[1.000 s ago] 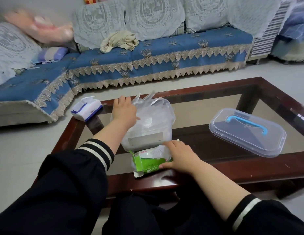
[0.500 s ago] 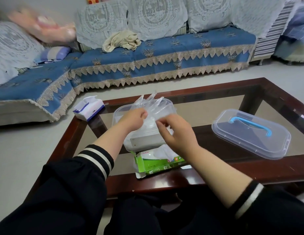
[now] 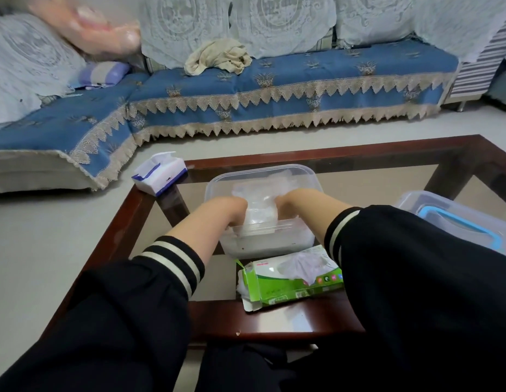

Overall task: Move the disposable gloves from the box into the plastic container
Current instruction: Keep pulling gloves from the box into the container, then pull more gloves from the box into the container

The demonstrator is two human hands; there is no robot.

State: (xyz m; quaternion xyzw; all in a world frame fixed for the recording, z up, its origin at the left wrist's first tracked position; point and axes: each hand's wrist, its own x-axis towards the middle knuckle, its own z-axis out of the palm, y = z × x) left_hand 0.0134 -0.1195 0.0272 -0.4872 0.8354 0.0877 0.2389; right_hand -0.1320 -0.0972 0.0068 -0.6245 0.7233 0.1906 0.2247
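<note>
A clear plastic container [image 3: 302, 172] stands on the glass coffee table [image 3: 331, 154]. Inside it lies a wad of thin transparent disposable gloves [image 3: 260, 206]. My left hand [image 3: 232, 212] and my right hand [image 3: 288, 202] are both down inside the container, one on each side of the wad, pressing against it. The fingers are hidden below the rim and behind the gloves. The green and white glove box [image 3: 291, 281] lies on its side just in front of the container, its end flap open, with more clear gloves showing through its top opening.
The container's clear lid with a blue handle [image 3: 466, 224] lies at the right on the table. A white and blue tissue pack [image 3: 160, 174] sits on the table's far left corner. A blue sofa [image 3: 246, 89] runs behind the table.
Both hands dropped from above the container down into it, pushing the glove wad below the rim. The gloves no longer stick up. The view also moved closer.
</note>
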